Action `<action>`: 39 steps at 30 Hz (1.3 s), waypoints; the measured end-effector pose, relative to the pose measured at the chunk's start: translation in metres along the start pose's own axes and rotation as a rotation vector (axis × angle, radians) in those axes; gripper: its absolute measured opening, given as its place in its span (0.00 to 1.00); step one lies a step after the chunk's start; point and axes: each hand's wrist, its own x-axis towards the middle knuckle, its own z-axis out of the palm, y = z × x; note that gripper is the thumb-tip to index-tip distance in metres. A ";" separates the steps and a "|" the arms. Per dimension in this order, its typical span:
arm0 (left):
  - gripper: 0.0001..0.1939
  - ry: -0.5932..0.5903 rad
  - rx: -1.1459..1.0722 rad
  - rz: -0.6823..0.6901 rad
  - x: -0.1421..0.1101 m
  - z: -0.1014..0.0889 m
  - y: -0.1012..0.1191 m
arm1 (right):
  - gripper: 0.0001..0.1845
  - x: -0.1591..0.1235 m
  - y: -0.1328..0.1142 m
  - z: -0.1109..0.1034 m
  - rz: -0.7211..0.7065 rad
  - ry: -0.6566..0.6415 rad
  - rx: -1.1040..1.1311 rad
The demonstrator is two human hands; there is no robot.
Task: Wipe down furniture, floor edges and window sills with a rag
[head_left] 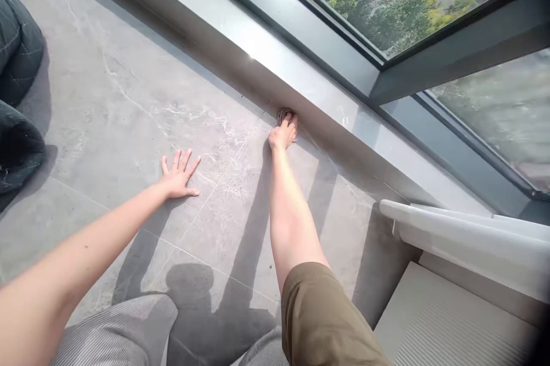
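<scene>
My left hand (177,177) is spread on the grey tiled floor (129,137), fingers apart and holding nothing. Farther forward and to the right, my right hand (283,133) reaches down to where the floor meets the low wall under the window. Its fingers are bent around a small bundle of thin, dark loops (282,114), which sticks out past the fingertips against the wall base. Most of that bundle is hidden by the hand, so its exact kind cannot be made out. Small dark specks lie on the floor between the two hands.
A pale window ledge (240,39) runs diagonally above the floor, below a grey-framed window (373,77). Dark quilted fabric (19,51) lies at the left edge. At lower right are a white curtain-like bundle (464,240) and a ribbed pale panel (447,320).
</scene>
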 end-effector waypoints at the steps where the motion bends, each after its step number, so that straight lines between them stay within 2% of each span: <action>1: 0.58 0.001 -0.010 0.001 -0.001 0.001 0.001 | 0.35 0.006 -0.024 0.010 -0.053 -0.016 0.002; 4: 0.57 0.003 -0.043 0.014 -0.002 0.004 0.004 | 0.36 0.028 -0.074 0.035 -0.254 -0.061 0.037; 9: 0.56 0.013 -0.063 0.023 -0.002 0.006 0.008 | 0.32 0.061 -0.119 0.063 -0.565 -0.142 0.144; 12: 0.57 -0.005 -0.061 0.006 -0.003 0.000 0.010 | 0.28 0.047 -0.141 0.077 -0.814 -0.294 0.172; 14: 0.58 -0.028 -0.066 0.005 -0.004 -0.004 0.012 | 0.26 0.017 -0.140 0.080 -0.948 -0.405 0.193; 15: 0.58 -0.035 -0.069 0.007 -0.004 -0.006 0.012 | 0.25 -0.004 -0.132 0.079 -0.993 -0.453 0.208; 17: 0.58 -0.036 -0.072 0.005 -0.004 -0.007 0.012 | 0.26 -0.056 -0.097 0.071 -1.034 -0.531 0.238; 21: 0.59 -0.025 -0.081 0.013 -0.002 -0.005 0.010 | 0.23 -0.165 0.002 0.038 -0.940 -0.670 0.300; 23: 0.59 -0.024 -0.088 0.021 -0.001 -0.004 0.010 | 0.24 -0.194 0.033 0.020 -0.871 -0.813 0.356; 24: 0.59 -0.024 -0.092 0.023 -0.001 -0.004 0.010 | 0.24 -0.196 0.038 0.012 -0.821 -0.879 0.397; 26: 0.59 -0.030 -0.100 0.026 0.000 -0.005 0.011 | 0.23 -0.173 0.028 0.001 -0.709 -0.902 0.488; 27: 0.59 -0.034 -0.101 0.029 0.000 -0.006 0.012 | 0.23 -0.149 0.015 -0.003 -0.650 -0.840 0.523; 29: 0.59 -0.045 -0.101 0.036 0.000 -0.008 0.014 | 0.23 -0.088 -0.021 -0.001 -0.579 -0.557 0.545; 31: 0.60 -0.058 -0.107 0.042 -0.001 -0.009 0.015 | 0.25 -0.025 -0.062 0.010 -0.534 -0.281 0.507; 33: 0.60 -0.069 -0.123 0.048 -0.001 -0.008 0.017 | 0.27 0.023 -0.099 0.030 -0.485 -0.148 0.423; 36: 0.61 -0.044 -0.163 0.061 0.000 -0.001 0.019 | 0.29 0.055 -0.141 0.064 -0.396 -0.092 0.246; 39: 0.61 0.021 -0.189 0.080 0.002 0.008 0.020 | 0.32 0.052 -0.173 0.092 -0.472 -0.127 0.064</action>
